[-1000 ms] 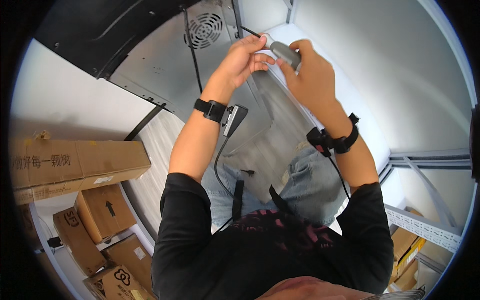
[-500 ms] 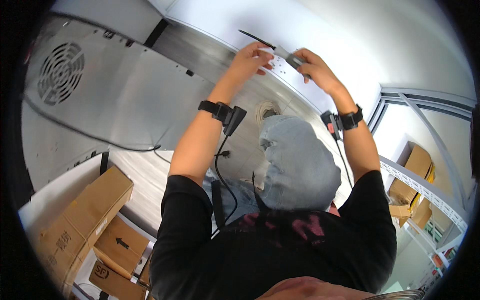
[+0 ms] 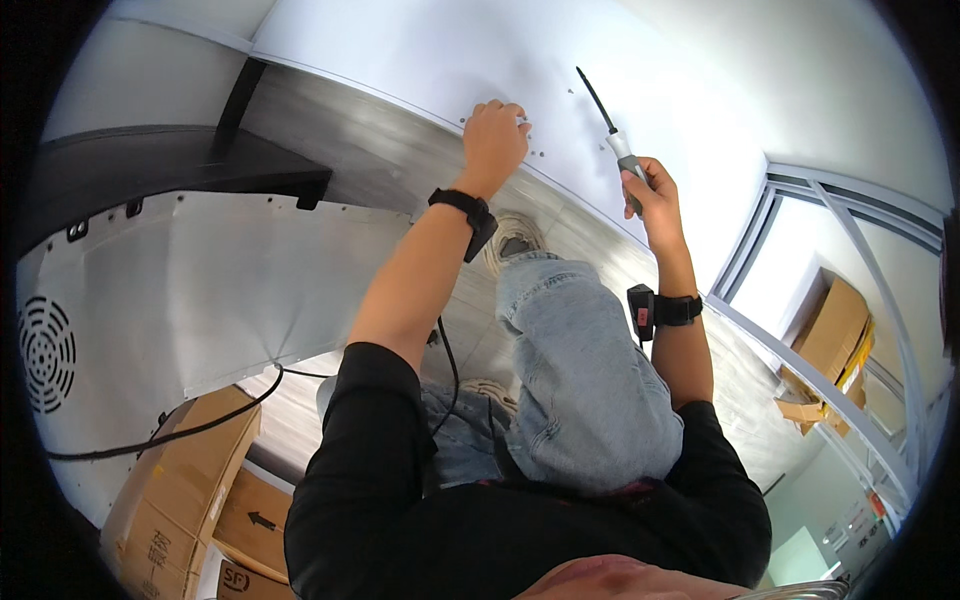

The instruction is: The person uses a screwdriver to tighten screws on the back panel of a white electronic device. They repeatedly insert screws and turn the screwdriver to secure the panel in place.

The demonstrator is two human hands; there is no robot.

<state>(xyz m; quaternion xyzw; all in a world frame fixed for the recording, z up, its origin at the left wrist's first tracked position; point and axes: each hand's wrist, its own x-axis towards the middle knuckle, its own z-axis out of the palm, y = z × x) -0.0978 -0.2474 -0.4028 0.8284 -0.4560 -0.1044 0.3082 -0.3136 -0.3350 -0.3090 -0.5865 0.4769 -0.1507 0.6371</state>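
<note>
My right hand (image 3: 652,198) grips a screwdriver (image 3: 628,165) by its grey and white handle, the long black shaft pointing up and away over a white tabletop (image 3: 400,60). My left hand (image 3: 496,140) is at the near edge of that surface. Its fingers are curled and drawn together, and whatever may be between the fingertips is too small to name. Small screws lie scattered beside the left hand, one screw (image 3: 541,154) just right of it and another (image 3: 570,91) farther back.
A metal equipment panel (image 3: 290,270) with a round vent stands at the left, a black cable (image 3: 200,428) running across it. Cardboard boxes (image 3: 185,475) sit at lower left. On the right is a grey metal frame (image 3: 860,230), with an open carton (image 3: 830,330) behind it.
My left hand has come away from the screwdriver and down to the scattered screws. The right hand has moved right and nearer, turning the screwdriver more upright in view. The view has shifted too.
</note>
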